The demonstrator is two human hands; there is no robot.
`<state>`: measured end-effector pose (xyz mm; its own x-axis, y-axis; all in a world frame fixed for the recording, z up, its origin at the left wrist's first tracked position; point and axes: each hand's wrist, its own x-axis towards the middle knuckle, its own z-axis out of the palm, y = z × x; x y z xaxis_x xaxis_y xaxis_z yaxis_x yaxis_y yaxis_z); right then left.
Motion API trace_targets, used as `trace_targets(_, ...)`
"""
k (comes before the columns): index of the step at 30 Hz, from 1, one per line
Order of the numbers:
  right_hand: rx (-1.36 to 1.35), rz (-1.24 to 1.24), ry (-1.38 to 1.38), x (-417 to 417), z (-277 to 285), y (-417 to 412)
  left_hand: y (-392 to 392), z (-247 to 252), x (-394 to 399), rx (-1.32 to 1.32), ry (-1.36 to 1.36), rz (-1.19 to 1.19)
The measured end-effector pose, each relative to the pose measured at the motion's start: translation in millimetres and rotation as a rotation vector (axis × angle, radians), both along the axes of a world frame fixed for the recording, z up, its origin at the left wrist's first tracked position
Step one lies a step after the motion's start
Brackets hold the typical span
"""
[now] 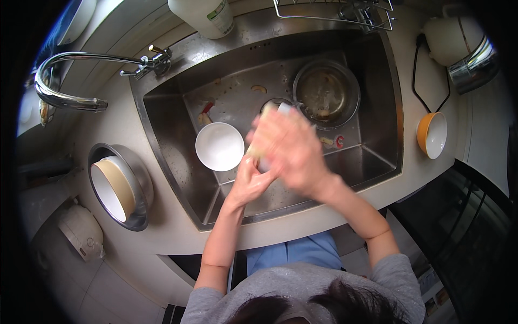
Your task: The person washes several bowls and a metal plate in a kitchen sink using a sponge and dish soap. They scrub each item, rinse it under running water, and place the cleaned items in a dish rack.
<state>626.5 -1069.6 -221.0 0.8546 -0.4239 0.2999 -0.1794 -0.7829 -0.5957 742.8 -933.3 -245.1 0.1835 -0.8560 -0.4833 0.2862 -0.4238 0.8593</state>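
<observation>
Over the middle of the steel sink (170,162), my left hand (251,180) grips a pale yellow item (254,149) at its near edge, thumb on top. Lying across that item is my right hand (297,156), motion-blurred, and it hides most of the surface. I cannot tell what the item is; a bit of white shows beyond my right fingers. A white bowl (219,146) sits in the sink just left of my hands. Beyond them, at the right, a round metal pot (356,95) holds cloudy water. The drain is partly hidden behind my fingers.
Food scraps (259,88) lie on the sink floor. A chrome faucet (89,104) arches at the left. On the counter, a metal basin (143,190) holds a beige bowl (121,178). An orange bowl (425,135) is at the right. A plastic bottle (202,18) and wire rack (323,17) stand behind.
</observation>
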Motion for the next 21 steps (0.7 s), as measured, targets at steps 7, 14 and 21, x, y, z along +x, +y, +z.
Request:
trace_targets(7, 0.647, -0.141, 0.109, 5, -15, -19, -2, 4, -15, -0.06, -0.056, -0.012)
trace_targets(14, 0.187, -0.069, 0.046, 9, -13, -6, -6, 8, -15, -0.088, -0.08, 0.113)
trace_targets(21, 0.046, -0.054, 0.023, 10, -8, 16, -12, 3, -21, -0.287, -0.007, 0.455)
